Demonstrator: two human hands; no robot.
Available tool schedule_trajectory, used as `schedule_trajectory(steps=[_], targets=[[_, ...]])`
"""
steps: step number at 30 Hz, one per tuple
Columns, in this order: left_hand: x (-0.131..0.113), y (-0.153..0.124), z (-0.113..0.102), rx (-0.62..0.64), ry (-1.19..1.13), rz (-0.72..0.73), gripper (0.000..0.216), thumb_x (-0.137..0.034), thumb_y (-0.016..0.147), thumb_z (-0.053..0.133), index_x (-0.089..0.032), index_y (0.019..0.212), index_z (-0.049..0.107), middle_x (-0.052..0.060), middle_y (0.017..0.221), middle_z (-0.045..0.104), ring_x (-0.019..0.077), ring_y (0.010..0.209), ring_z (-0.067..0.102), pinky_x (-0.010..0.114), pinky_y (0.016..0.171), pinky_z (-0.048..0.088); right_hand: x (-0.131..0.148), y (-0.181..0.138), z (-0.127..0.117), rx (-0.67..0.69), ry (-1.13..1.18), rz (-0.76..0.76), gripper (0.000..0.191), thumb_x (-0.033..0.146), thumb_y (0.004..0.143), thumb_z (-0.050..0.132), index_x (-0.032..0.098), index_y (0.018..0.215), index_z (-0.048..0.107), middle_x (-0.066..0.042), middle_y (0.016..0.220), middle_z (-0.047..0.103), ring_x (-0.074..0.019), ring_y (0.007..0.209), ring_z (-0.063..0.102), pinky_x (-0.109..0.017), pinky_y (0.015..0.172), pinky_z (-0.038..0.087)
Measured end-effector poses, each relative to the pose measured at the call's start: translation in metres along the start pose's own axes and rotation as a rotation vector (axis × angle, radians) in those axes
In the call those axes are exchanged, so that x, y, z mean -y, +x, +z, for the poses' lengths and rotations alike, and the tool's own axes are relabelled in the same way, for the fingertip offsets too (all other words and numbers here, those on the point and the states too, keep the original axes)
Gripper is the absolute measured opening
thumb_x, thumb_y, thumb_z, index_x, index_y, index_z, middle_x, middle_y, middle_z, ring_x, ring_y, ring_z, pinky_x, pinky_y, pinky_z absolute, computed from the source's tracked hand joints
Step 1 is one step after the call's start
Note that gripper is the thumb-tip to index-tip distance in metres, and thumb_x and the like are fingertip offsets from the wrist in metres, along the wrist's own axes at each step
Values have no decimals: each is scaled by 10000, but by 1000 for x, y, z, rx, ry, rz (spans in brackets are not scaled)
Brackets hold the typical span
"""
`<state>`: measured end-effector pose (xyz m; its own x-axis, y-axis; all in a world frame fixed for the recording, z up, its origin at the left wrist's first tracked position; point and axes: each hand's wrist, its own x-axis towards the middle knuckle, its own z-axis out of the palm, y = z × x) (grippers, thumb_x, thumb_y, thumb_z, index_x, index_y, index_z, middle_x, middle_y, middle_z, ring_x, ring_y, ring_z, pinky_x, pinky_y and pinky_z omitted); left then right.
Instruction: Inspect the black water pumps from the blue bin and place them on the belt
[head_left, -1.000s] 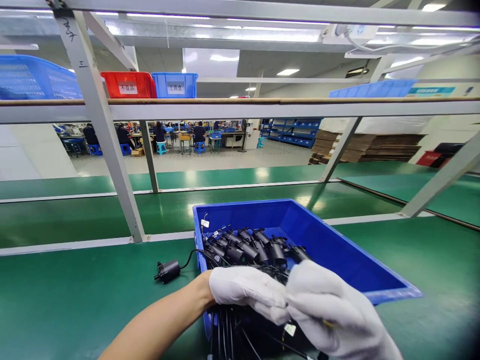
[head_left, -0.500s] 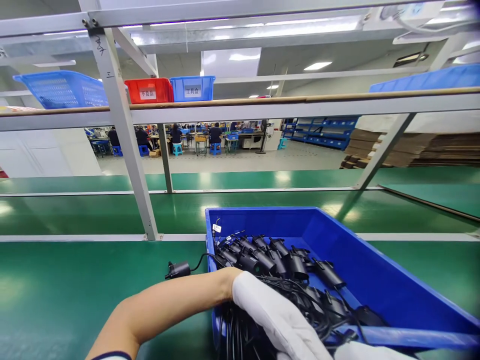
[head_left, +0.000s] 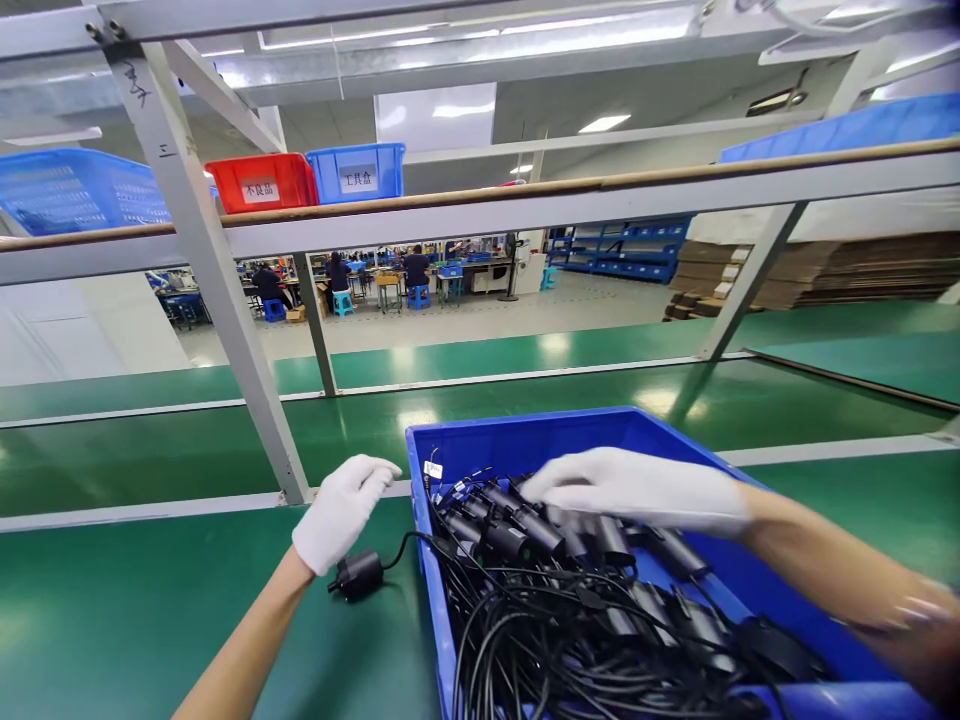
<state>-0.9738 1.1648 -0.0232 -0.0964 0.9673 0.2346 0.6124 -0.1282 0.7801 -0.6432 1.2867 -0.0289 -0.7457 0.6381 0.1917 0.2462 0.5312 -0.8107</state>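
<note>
A blue plastic bin stands on the green bench and holds several small black cylindrical pumps with tangled black cables. My right hand, in a white glove, lies flat over the pumps in the bin with fingers stretched out. My left hand, also gloved, hovers outside the bin's left wall, fingers loosely curled, just above one black pump that lies on the bench. That pump's cable runs over the wall into the bin.
A grey metal frame post rises just left of the bin. The shelf above carries a red bin and blue bins. People sit at far tables. Stacked cardboard lies at the right.
Both hands have left the cable bundle at the bin's near end. My left hand moved out to the lone pump on the bench; my right hand reached forward over the pumps.
</note>
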Motion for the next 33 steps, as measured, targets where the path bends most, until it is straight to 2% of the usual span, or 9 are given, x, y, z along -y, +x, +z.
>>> schedule_trajectory(steps=[3,6,8,15,18,22,27,31,33], targets=[[0,4,16,84,206,277,315,-354,1039,472,-210,1125,739,67,1089,714,217,1056,626,380,975,493,-11,55,23,238,85,199,345,535,840,732,197,859,800,-28,743,742,-163,622,650,-266,576,517],[4,12,30,126,383,556,338,-158,995,467,-241,1191,729,61,1104,730,221,1006,621,381,891,499,-21,90,58,316,206,319,397,570,816,736,181,887,766,-10,725,696,-144,635,606,-259,611,504],[6,18,37,189,530,662,441,-35,910,458,-259,1187,719,43,1142,740,224,948,621,383,828,483,-26,99,75,322,284,366,418,599,810,735,185,870,734,1,725,663,-131,639,565,-244,602,465],[7,35,44,403,782,701,277,-59,876,526,-224,979,723,69,1104,740,224,914,635,361,790,455,-37,97,100,254,434,487,451,600,744,799,199,714,594,38,602,505,-108,533,382,-250,491,251],[4,41,43,472,860,715,190,-90,850,569,-217,934,683,56,1131,722,219,869,617,365,748,435,-36,99,103,160,460,431,372,481,739,820,199,690,583,38,627,516,-113,571,404,-253,520,282],[-3,48,38,511,965,713,72,-144,824,613,-213,832,597,19,910,676,225,772,575,375,650,376,-37,96,84,-53,499,346,289,461,849,684,203,778,576,38,690,559,-118,635,484,-250,608,385],[-4,47,33,402,869,716,141,-80,829,557,-210,784,587,-1,840,659,205,738,549,374,647,363,-39,76,37,-216,522,345,435,633,926,570,197,918,566,53,672,579,-81,480,381,-240,479,290],[0,40,33,78,594,708,350,-22,904,491,-229,1127,665,9,981,720,187,836,577,362,761,432,-16,57,17,-188,493,290,480,667,901,615,192,957,567,23,779,663,-85,530,475,-237,513,373],[1,37,29,-42,502,675,325,-82,965,505,-223,1212,661,30,1006,720,184,883,585,358,808,447,-2,51,15,-168,442,287,491,682,905,602,192,908,569,32,743,642,-89,551,481,-239,544,401]])
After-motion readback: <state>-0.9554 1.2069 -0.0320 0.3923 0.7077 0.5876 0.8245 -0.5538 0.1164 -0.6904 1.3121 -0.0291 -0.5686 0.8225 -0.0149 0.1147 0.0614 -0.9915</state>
